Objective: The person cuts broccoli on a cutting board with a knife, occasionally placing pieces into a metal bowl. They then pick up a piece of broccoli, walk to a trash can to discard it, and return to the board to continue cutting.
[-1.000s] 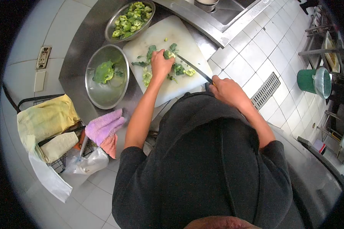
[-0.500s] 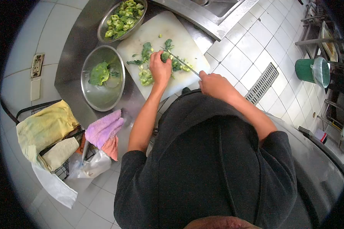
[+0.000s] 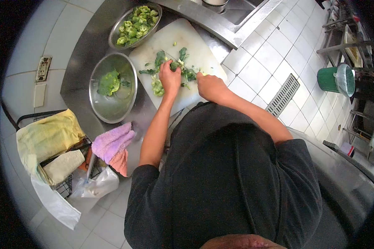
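My left hand [image 3: 170, 79] is curled around a small green broccoli piece [image 3: 174, 67] on the white cutting board [image 3: 201, 50]. My right hand [image 3: 212, 88] grips a knife [image 3: 181, 64] by its handle, low over the board's right side. The thin blade reaches left past the fingertips of my left hand, at the broccoli piece; its exact contact is hard to make out. Dark green leaves [image 3: 183, 53] and pale green trimmings [image 3: 157, 86] lie scattered around both hands.
A steel bowl of cut florets [image 3: 138, 25] stands behind the board. Left of it, another steel bowl [image 3: 96, 104] holds a few leaves. Cloths [image 3: 112, 143] hang over a wire basket at lower left. A sink [image 3: 241, 18] borders the board's far side; a green bin [image 3: 328, 79] stands right.
My right hand has moved left with the knife, bringing the blade across to the left hand. My left hand has shifted slightly and stays on the broccoli piece.
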Demonstrator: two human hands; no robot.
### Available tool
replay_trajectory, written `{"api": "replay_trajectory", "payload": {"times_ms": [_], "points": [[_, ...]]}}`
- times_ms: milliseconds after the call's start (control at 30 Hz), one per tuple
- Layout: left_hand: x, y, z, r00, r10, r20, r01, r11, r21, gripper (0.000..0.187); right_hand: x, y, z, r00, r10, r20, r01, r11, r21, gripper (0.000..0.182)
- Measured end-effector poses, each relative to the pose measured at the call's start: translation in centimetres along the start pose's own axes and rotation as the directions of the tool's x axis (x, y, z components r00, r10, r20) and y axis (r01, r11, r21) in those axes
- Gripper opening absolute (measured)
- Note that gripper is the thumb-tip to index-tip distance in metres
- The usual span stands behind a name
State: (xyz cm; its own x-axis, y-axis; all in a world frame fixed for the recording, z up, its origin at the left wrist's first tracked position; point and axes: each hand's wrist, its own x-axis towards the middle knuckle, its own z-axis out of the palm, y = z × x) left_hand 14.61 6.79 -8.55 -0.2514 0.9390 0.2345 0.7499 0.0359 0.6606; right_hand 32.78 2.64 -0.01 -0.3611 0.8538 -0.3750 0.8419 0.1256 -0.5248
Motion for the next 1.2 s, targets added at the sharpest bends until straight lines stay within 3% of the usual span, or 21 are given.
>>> {"api": "replay_trajectory", "payload": {"times_ms": [67, 167, 300, 333, 400, 467, 567, 667, 833, 933, 1000, 1067, 1100, 1200], "points": [[0.1, 0.3, -0.3, 0.999, -0.037, 0.034, 0.038, 0.999, -0.018, 0.036, 0.8, 0.1, 0.5, 1.0, 0.0, -0.017, 0.0, 1.0, -0.017, 0.02], [-0.2, -0.9, 0.7, 0.998, 0.051, 0.023, -0.051, 0.998, -0.028, 0.038, 2.3, 0.5, 1.5, 1.0, 0.007, -0.026, -0.008, 0.999, -0.045, 0.021], [-0.6, 0.2, -1.2, 0.992, -0.097, 0.083, 0.105, 0.99, -0.098, 0.037, 3.4, 1.1, 1.3, 0.999, 0.035, -0.014, -0.036, 0.997, -0.068, 0.024], [-0.4, -0.3, -1.5, 0.979, -0.168, 0.114, 0.189, 0.959, -0.209, 0.036, 3.6, 1.1, 1.1, 0.999, 0.036, -0.01, -0.036, 0.997, -0.068, 0.025], [0.1, -1.0, -2.7, 0.935, -0.296, 0.194, 0.351, 0.844, -0.407, 0.035, 3.9, 1.3, 0.6, 1.0, 0.011, -0.011, -0.012, 0.997, -0.074, 0.026], [0.4, -1.2, -4.0, 0.927, -0.277, 0.253, 0.375, 0.688, -0.621, 0.04, 3.7, 1.6, 0.3, 1.0, 0.003, -0.014, -0.004, 0.998, -0.067, 0.026], [1.3, -0.5, -6.0, 0.864, -0.336, 0.376, 0.497, 0.44, -0.748, 0.048, 2.3, 1.1, -1.9, 1.0, 0.012, -0.008, -0.012, 1.0, -0.02, 0.029], [1.8, -0.6, -6.8, 0.864, -0.352, 0.36, 0.476, 0.333, -0.814, 0.051, 1.2, 1.5, -3.1, 0.999, -0.005, -0.036, 0.005, 1.0, -0.008, 0.032], [3.9, -1.7, -6.8, 0.877, -0.377, 0.299, 0.48, 0.642, -0.598, 0.046, -1.1, 3.2, -5.2, 1.0, 0.013, -0.009, -0.012, 0.998, 0.053, 0.035], [5.4, -2.3, -5.9, 0.853, -0.352, 0.384, 0.473, 0.833, -0.287, 0.046, -2.5, 3.7, -6.8, 0.992, 0.114, 0.058, -0.12, 0.988, 0.1, 0.036], [4.7, -2.2, -5.2, 0.979, -0.063, 0.196, 0.078, 0.994, -0.07, 0.048, -3.4, 4.4, -6.7, 0.988, 0.154, 0.034, -0.157, 0.978, 0.141, 0.034], [3.9, -1.4, -3.9, 0.951, 0.292, 0.098, -0.307, 0.928, 0.211, 0.05, -4.7, 5.1, -7.0, 0.983, 0.182, 0.026, -0.184, 0.972, 0.144, 0.033], [3.4, -1.3, -3.0, 0.926, 0.346, 0.154, -0.366, 0.921, 0.131, 0.048, -5.4, 5.4, -7.1, 0.984, 0.171, 0.044, -0.175, 0.976, 0.127, 0.033], [2.0, -0.7, -1.1, 0.846, 0.219, 0.486, -0.291, 0.954, 0.077, 0.045, -7.4, 5.9, -7.0, 0.988, 0.124, 0.096, -0.132, 0.989, 0.073, 0.032]]}}
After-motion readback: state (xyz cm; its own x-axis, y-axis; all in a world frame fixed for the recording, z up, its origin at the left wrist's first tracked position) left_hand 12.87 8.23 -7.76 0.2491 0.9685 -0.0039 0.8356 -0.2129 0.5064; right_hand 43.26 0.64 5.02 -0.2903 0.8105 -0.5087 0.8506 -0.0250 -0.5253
